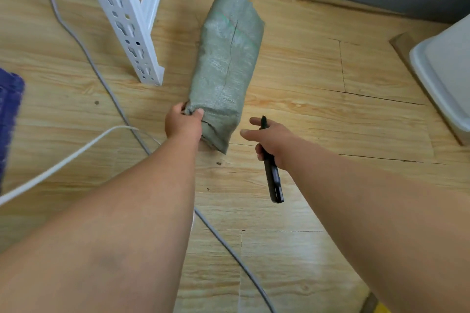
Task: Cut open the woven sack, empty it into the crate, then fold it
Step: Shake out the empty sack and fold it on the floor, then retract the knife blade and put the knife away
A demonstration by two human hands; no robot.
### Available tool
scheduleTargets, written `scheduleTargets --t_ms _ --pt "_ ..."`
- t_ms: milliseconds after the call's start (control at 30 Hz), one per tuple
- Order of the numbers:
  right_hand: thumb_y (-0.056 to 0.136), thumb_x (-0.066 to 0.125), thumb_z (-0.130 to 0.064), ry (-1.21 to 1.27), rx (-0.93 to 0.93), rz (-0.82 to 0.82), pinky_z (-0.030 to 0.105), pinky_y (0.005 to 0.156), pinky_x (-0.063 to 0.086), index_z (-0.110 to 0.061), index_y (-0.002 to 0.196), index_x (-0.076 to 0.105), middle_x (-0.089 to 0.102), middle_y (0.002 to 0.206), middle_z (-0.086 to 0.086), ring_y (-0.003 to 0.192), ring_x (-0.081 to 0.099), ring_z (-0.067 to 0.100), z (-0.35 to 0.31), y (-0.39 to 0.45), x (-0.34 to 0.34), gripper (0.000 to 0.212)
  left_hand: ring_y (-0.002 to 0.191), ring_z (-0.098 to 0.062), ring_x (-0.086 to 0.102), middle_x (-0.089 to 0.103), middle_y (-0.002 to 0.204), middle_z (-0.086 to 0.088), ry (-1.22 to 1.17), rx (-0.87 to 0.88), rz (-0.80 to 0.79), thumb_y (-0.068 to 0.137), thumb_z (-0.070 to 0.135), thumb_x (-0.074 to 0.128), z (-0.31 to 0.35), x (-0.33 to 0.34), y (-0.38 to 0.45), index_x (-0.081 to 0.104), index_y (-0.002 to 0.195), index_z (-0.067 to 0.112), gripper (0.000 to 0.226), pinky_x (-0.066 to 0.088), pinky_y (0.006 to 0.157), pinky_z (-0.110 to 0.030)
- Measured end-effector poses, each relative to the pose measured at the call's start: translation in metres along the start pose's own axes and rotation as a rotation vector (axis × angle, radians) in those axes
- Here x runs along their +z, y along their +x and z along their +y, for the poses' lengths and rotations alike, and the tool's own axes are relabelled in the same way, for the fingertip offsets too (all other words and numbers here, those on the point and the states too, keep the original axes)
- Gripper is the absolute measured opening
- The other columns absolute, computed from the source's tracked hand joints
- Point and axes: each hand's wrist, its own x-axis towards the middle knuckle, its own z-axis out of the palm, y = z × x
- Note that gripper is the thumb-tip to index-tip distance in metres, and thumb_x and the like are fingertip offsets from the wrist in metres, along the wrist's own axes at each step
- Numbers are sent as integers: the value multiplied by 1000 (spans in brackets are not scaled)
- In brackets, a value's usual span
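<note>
The woven sack (pixel 226 63) lay full and closed on the wood-patterned floor (pixel 318 79), a grey-green bundle stretched lengthwise away from the person. At the sack's near end the left hand (pixel 183 123) pinched a gathered corner of the cloth between thumb and curled fingers. Just to the right of that same end, apart from the sack, the right hand (pixel 270 140) gripped a black utility knife (pixel 270 170) — lower fingers curled round the handle, forefinger and thumb stretched out toward the sack, the tip showing above the hand. Well to the right of the sack stood the pale crate (pixel 442 68), only its corner in view. Left of the sack rose a white perforated rack post (pixel 122 15); nearer the person than the sack, a grey cable (pixel 223 239) and a white cable (pixel 66 160) crossed the floor.
</note>
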Motion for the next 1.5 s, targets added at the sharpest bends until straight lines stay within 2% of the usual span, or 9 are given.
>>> scheduleTargets --t_ms 133,233,367,467,667,800,1000,1200,1500 --pt "87 72 -19 -29 -22 -55 26 50 44 -15 133 50 60 86 8 52 47 12 -20 -4 25 51 103 -26 64 67 113 -4 -24 -30 190 84 32 70 5 -31 24 64 118 15 39 51 93 -34" --pt "89 70 -16 2 13 -46 26 53 44 -8 114 55 62 96 10 57 47 13 -25 -8 38 30 120 -30 54 52 136 -7 -30 -47 290 79 39 73 13 -45 27 48 135 15 66 45 102 -39" --pt "90 67 -12 -22 19 -15 26 53 43 -10 90 54 60 91 10 57 46 14 -25 -10 44 13 129 -27 40 44 139 -4 619 578 516 84 36 65 11 -50 -11 51 128 21 48 31 104 -40" --pt "90 66 -8 -3 5 0 25 50 42 -12 87 51 58 87 11 56 46 14 -24 -10 47 15 119 -24 46 55 124 -1 949 838 141 92 40 55 -4 -43 -21 60 120 21 34 35 96 -37" --pt "91 66 -19 -41 47 -26 27 55 44 -3 82 61 59 83 11 52 45 16 -22 -14 45 19 148 -26 10 13 161 -2 1521 487 -402 85 63 51 -20 -50 -7 23 152 24 82 12 118 -45" --pt "91 66 -20 90 23 28 28 60 45 -5 82 60 64 96 11 59 48 15 -28 -10 42 18 117 -20 53 60 127 2 865 560 -243 89 56 53 0 -42 -24 58 127 24 50 44 98 -38" --pt "88 70 -31 154 -39 126 39 88 45 -11 129 53 57 100 2 100 55 22 -53 -9 19 49 114 -18 63 49 143 0 261 -209 -1121 85 46 64 25 -34 -72 36 144 19 70 48 98 -41" --pt "94 62 -25 226 -225 89 32 77 46 -17 96 61 61 99 0 87 54 16 -72 -23 18 8 101 -23 69 65 124 -6 83 -1 -908 101 29 48 42 -34 -84 56 128 17 31 55 85 -33" --pt "104 42 -25 226 -331 -45 43 82 55 -18 86 60 68 90 -2 86 64 23 -88 -55 34 27 73 -16 66 67 99 -8 43 210 -675 102 18 46 88 -53 -97 56 126 14 26 52 64 -23"
